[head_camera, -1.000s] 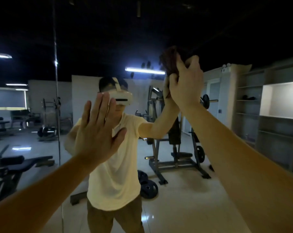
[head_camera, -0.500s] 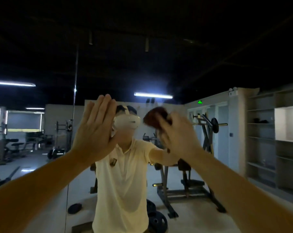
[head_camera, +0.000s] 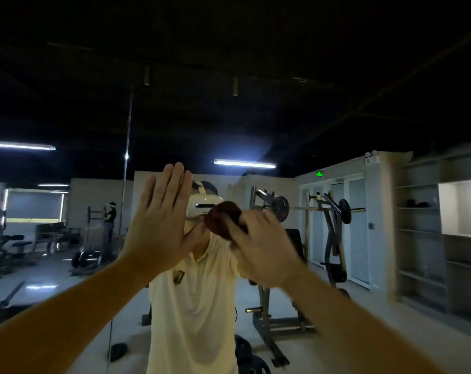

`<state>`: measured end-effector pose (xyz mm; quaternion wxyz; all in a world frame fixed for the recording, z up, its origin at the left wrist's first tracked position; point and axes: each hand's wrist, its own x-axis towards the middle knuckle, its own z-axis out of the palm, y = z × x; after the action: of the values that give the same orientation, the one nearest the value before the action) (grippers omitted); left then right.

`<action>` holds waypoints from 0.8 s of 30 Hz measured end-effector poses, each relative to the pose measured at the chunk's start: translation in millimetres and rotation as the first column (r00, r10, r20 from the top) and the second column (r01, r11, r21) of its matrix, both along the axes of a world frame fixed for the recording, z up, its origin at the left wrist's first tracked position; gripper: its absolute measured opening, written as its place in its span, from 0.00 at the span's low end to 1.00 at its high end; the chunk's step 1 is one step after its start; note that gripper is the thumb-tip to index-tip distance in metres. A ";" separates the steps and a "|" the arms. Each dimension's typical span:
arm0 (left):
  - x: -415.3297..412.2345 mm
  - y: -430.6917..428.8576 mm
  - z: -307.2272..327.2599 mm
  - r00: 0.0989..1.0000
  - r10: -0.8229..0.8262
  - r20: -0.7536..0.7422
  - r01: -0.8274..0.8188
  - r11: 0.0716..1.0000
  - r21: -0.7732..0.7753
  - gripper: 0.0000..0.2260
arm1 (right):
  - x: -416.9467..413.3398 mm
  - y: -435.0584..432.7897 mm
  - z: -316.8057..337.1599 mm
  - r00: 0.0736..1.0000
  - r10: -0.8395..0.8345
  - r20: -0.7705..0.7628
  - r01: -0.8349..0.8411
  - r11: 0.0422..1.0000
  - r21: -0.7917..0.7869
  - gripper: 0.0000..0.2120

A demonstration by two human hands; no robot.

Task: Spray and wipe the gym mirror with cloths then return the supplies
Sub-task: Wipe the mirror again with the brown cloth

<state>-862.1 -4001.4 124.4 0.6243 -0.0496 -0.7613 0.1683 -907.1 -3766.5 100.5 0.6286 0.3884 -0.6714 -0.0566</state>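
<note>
The gym mirror (head_camera: 337,130) fills the view in front of me and reflects the room and a person in a pale shirt. My left hand (head_camera: 158,222) is flat against the glass with straight fingers pointing up. Just to its right, my right hand (head_camera: 258,247) grips a bunched dark reddish-brown cloth (head_camera: 222,217) and presses it on the mirror at about head height. The hand covers the lower part of the cloth. No spray bottle is in view.
A vertical seam (head_camera: 126,168) between mirror panels runs left of my left hand. The reflection shows a weight machine (head_camera: 329,238), shelving (head_camera: 418,238) at right, benches at left and weight plates on the floor.
My right hand with the cloth has swept down and leftward across the glass, ending close beside my left hand. My view has tilted up. The left hand stays flat on the mirror.
</note>
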 end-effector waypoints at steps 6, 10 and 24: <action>-2.0 -0.2 -0.1 0.999 -0.047 -0.016 0.047 0.999 0.012 0.41 | -14.8 46.5 126.4 0.989 -0.107 0.106 0.150 0.770 -0.620 0.25; -3.4 -0.4 -0.2 0.997 -0.067 -0.030 0.068 0.998 0.010 0.40 | -3.7 -9.0 122.4 0.994 0.004 0.105 0.083 0.585 -0.807 0.25; -2.1 0.7 -0.6 0.999 -0.038 0.006 0.038 0.999 0.028 0.42 | -23.6 75.8 115.6 0.969 -0.123 0.215 0.246 0.562 -0.790 0.25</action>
<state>-864.2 -4000.7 123.9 0.6253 -0.0559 -0.7646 0.1458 -930.8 -3690.7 216.2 0.6796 -0.0112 -0.7006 0.2170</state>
